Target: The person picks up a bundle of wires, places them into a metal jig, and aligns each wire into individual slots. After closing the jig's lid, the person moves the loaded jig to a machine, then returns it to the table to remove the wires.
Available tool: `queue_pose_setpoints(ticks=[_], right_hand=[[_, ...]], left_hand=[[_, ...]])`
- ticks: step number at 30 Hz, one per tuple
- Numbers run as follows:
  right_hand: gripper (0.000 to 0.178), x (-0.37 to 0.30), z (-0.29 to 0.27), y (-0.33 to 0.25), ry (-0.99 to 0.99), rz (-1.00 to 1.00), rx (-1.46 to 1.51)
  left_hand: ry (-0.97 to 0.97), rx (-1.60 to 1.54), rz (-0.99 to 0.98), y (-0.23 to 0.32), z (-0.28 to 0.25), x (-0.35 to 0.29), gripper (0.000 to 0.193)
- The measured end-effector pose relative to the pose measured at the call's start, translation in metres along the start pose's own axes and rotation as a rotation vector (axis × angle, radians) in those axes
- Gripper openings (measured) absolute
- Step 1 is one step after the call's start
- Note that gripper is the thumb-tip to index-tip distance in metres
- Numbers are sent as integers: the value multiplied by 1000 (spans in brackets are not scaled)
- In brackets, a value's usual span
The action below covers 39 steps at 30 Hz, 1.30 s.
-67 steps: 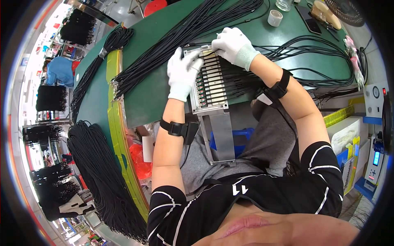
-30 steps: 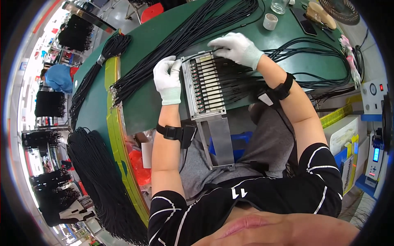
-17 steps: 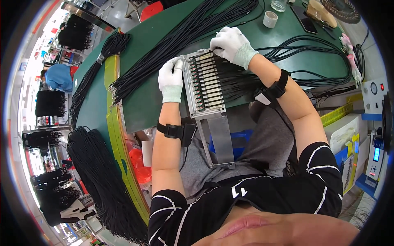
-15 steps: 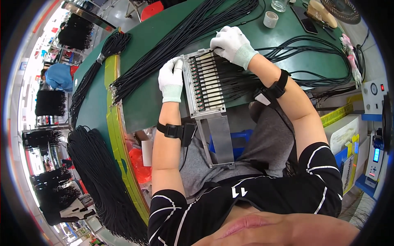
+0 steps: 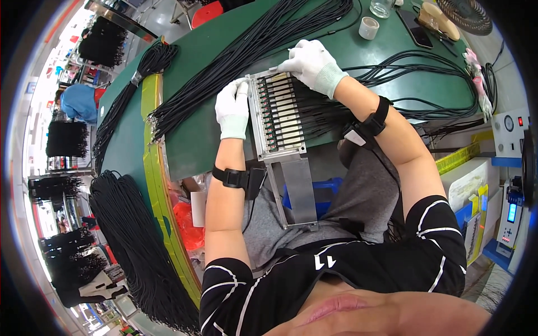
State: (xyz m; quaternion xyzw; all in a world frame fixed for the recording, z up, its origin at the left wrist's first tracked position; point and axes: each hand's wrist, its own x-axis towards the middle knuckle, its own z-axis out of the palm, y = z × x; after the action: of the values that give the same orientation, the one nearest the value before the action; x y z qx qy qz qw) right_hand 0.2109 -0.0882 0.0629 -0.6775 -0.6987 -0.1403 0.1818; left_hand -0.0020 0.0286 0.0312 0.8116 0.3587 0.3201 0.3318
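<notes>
A silvery metal fixture (image 5: pixel 255 120) lies at the table's near edge, its bare plate (image 5: pixel 297 187) reaching out over my lap. Several black cables (image 5: pixel 319 115) run into it side by side from the right, ending in a row of pale slots with small red and green bits. My left hand (image 5: pixel 232 109), in a white glove, grips the fixture's upper left edge with curled fingers. At the far end of the row, my gloved right hand (image 5: pixel 311 63) is closed in a pinch by the top corner. Its fingers hide what they hold.
Long black cable bundles lie across the green table (image 5: pixel 188 53) and hang at the left (image 5: pixel 134 246). A tape roll (image 5: pixel 368 28), a phone (image 5: pixel 416 28) and a fan (image 5: pixel 465 14) stand at the back right. Control boxes (image 5: pixel 511 134) are at the right; another person (image 5: pixel 79 103) is far left.
My right hand has shifted slightly left and toward me, onto the fixture's top corner. My left hand keeps its place on the fixture's edge.
</notes>
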Motion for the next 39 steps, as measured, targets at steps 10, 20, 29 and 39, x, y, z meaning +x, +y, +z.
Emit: queue_pose_setpoints(ticks=[10,20,29,39], right_hand=[[31,3,-3,-30,-141,-140,-329],[41,-23,-34,-39,-145,-216,-142],[52,-144,-42,-139,-146,-541,69],[47,-74,-94,-111,-39,181,978]], left_hand=[[8,-28,44,-22,1,-1,27],[-15,-343,-3,-13,-19,-32,29],[27,-584,-153,-16,-43,-62,25],[15,-466,-126,-7,-52,-69,27]])
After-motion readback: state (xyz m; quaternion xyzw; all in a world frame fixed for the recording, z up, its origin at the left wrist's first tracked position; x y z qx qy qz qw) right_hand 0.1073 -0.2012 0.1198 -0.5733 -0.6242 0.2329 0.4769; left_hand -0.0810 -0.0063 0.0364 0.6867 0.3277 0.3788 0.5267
